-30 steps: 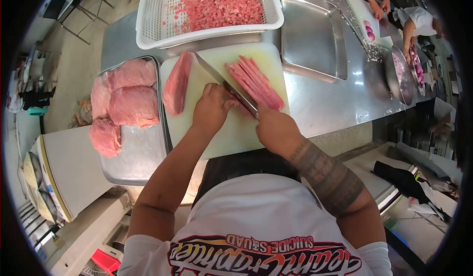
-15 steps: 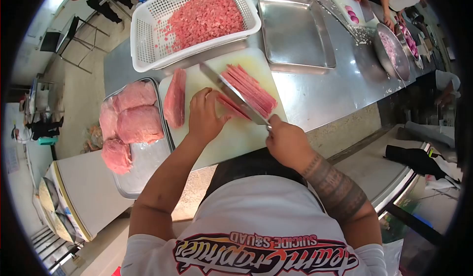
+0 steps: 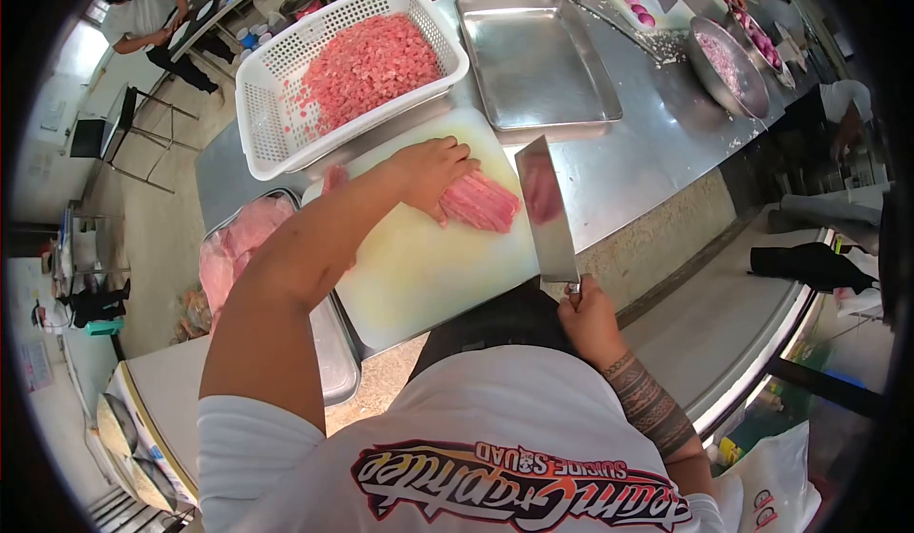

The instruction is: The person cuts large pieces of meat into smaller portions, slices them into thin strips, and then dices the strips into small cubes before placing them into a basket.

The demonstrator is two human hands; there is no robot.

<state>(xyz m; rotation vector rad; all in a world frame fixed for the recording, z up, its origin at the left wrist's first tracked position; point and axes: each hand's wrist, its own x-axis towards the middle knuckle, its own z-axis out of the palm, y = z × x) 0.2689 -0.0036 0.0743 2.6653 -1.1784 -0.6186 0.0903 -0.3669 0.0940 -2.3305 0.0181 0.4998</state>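
My left hand [image 3: 430, 176] is closed over a bundle of raw meat strips [image 3: 484, 204] near the far right of the white cutting board [image 3: 419, 286]. The strips' ends stick out to the right of my fingers. My right hand [image 3: 588, 322] grips the handle of a cleaver [image 3: 548, 224], whose broad blade stands just past the board's right edge, apart from the meat. Another piece of raw meat [image 3: 334, 178] lies at the board's left, mostly hidden by my left forearm.
A white perforated basket [image 3: 262, 133] of diced meat and a metal tray [image 3: 543, 62] stand beyond the board. To the left, a tray [image 3: 333, 366] holds large meat pieces [image 3: 233, 238]. Far right, a co-worker's hands are near onions [image 3: 640, 11] and a metal bowl [image 3: 747, 95].
My left hand has moved up and right onto the strips, which are now bunched together. My right hand has carried the cleaver off the meat to the right, its blade now turned broadside.
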